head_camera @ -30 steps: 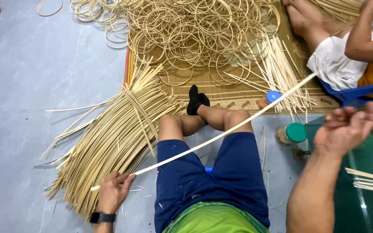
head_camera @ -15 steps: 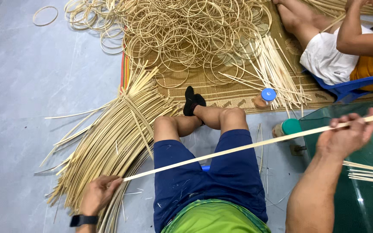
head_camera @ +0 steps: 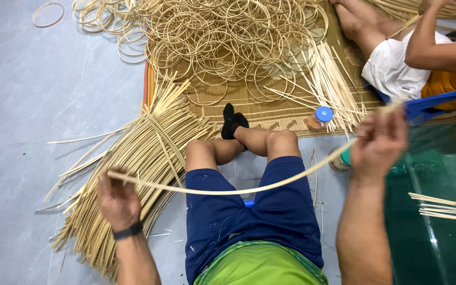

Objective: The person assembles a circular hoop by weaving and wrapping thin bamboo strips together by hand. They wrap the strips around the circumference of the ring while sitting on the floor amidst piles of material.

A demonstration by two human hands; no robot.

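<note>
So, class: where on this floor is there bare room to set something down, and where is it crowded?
Free: the grey floor left of the strip bundle, below the lone ring. Crowded: the mat under the ring pile and loose sticks.

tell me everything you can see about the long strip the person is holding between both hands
The strip is a long, thin, flat length of pale yellow cane or bamboo, smooth and bare. It sags in a shallow curve across the person's lap, above the blue shorts. The left hand pinches its low end near the heap of similar strips on the floor; the right hand grips it higher up, with a short end poking out past the fingers. Nothing else appears to touch it.
</note>
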